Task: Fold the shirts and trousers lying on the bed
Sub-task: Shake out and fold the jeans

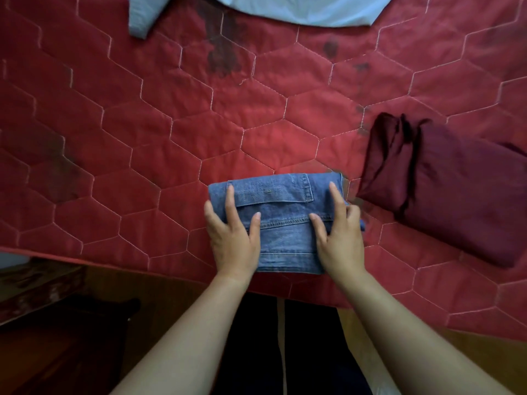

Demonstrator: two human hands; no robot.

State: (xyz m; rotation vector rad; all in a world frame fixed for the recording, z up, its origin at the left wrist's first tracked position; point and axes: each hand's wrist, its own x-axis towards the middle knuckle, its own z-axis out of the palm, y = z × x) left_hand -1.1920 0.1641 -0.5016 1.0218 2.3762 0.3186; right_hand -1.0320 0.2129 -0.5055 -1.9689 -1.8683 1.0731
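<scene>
Centrally, jeans (285, 229): blue denim folded into a compact rectangle near the front edge of the bed. We note a twill weave, rows of raised stitching along the seams, and a flap-like panel on top. The panel bears a small dark mark that we cannot make out.
Left hand (232, 236): fingers straight and spread, pressing flat on the left side of the denim.
Right hand (339, 238): likewise flat with fingers splayed, on the right side, thumb tip at the stitched seam.
Quilt (171, 124): red and padded, sewn in pale hexagonal lines, with dark blotches.
Maroon garment (450, 201): smooth dark-red cloth in a rough folded rectangle just right of the jeans, bunched and creased at its far end.
Light blue garment (299, 10): thin, smooth fabric at the far edge, cut off by the frame.
</scene>
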